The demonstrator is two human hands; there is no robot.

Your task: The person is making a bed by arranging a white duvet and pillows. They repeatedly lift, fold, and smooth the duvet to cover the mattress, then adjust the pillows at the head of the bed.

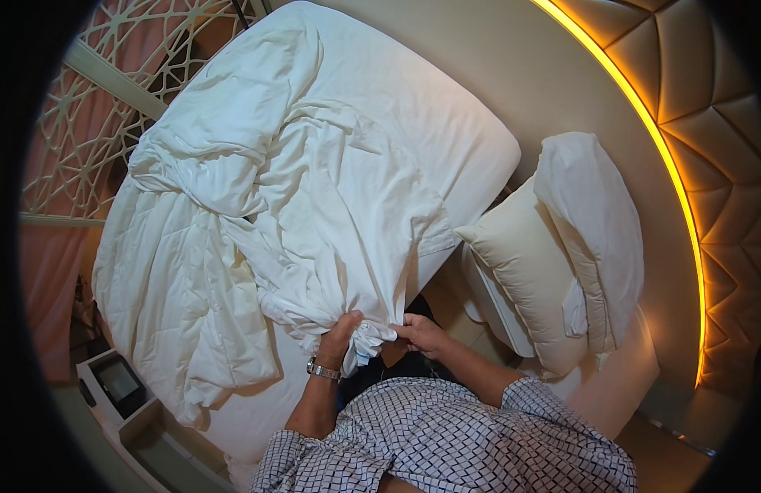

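A crumpled white bed sheet (339, 197) lies across the mattress (463, 123) and gathers into a bunch at its near end. My left hand (341, 333), with a metal watch on the wrist, is closed around that bunch. My right hand (420, 333) pinches the same bunched end from the right side. Both hands meet just above my patterned shirt. A white quilted duvet (175, 287) lies heaped on the left half of the bed, partly under the sheet.
Two white pillows (561, 255) lean together on a surface right of the bed. A padded headboard wall with an orange light strip (676, 189) curves along the right. A small box with a dark screen (117, 384) sits at lower left, beside a lattice screen (109, 99).
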